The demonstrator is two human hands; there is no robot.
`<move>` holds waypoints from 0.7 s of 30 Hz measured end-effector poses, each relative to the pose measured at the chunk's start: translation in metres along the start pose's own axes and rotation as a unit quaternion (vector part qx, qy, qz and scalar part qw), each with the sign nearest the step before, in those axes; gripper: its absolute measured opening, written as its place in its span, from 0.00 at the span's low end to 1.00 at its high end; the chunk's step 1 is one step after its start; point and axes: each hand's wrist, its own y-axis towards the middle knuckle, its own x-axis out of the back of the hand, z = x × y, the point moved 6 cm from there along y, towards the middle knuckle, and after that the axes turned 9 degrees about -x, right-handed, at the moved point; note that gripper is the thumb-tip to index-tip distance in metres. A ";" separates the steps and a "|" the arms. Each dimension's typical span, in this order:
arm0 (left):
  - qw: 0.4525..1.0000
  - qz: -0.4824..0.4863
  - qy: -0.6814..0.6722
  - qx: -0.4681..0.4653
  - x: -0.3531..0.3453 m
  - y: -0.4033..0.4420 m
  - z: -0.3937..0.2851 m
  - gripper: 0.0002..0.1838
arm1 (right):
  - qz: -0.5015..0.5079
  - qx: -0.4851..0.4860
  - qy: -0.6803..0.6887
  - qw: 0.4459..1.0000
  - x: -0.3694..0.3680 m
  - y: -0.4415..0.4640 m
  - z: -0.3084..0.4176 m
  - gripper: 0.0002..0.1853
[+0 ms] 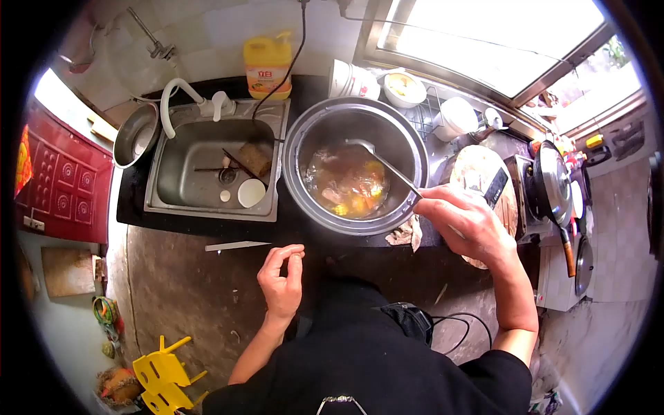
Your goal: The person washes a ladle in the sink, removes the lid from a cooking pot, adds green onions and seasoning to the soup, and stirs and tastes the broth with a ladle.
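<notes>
My right hand is closed round the handle of a metal ladle. The ladle slants down into a large round pot, its head near the far side of the soup. Cloudy, bubbling broth in the pot holds yellow corn pieces, orange chunks and pale meat. Just in front of the counter edge, left of the pot, my left hand hovers with curled fingers, thumb close to the index finger. Nothing shows in it.
A steel sink with a white bowl and chopsticks lies left, beside a metal basin. A knife rests at the counter's front edge. Right of the pot are a round wooden board and a lidded pan. A yellow chair stands behind left.
</notes>
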 end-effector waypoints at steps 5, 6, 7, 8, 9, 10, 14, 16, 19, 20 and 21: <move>0.998 0.067 -0.014 -0.008 -0.006 0.005 -0.005 0.06 | -0.051 -0.014 -0.013 0.999 0.004 -0.018 0.010 0.14; 0.997 0.078 -0.016 -0.016 -0.007 0.007 -0.005 0.06 | -0.059 -0.021 -0.022 0.998 -0.002 -0.020 0.009 0.14; 0.996 0.082 -0.015 -0.024 -0.007 0.008 -0.006 0.06 | -0.067 -0.027 -0.031 0.997 -0.008 -0.021 0.010 0.14; 0.996 0.087 -0.014 -0.032 -0.006 0.009 -0.007 0.06 | -0.050 -0.033 -0.032 0.998 -0.014 -0.019 0.013 0.14; 0.995 0.090 -0.012 -0.040 -0.004 0.011 -0.008 0.06 | -0.025 -0.043 -0.028 0.998 -0.020 -0.019 0.016 0.15; 0.995 0.092 -0.011 -0.039 -0.002 0.012 -0.008 0.06 | -0.025 -0.038 -0.016 0.999 -0.020 -0.021 0.021 0.15; 0.994 0.102 -0.011 -0.026 0.005 0.007 -0.003 0.06 | -0.098 -0.049 0.015 0.994 0.001 -0.036 0.037 0.14; 0.992 0.125 -0.008 -0.022 0.005 0.002 0.001 0.06 | -0.143 -0.053 0.015 0.988 0.006 -0.047 0.041 0.14; 0.987 0.162 -0.025 -0.005 0.001 -0.004 0.001 0.06 | -0.227 -0.120 0.076 0.963 0.014 -0.073 0.037 0.14; 0.985 0.169 -0.027 0.002 0.000 -0.004 -0.001 0.07 | -0.260 -0.129 0.079 0.954 0.020 -0.077 0.035 0.13; 0.985 0.172 -0.028 -0.001 0.000 -0.004 -0.004 0.07 | -0.280 -0.153 0.115 0.941 0.020 -0.084 0.028 0.11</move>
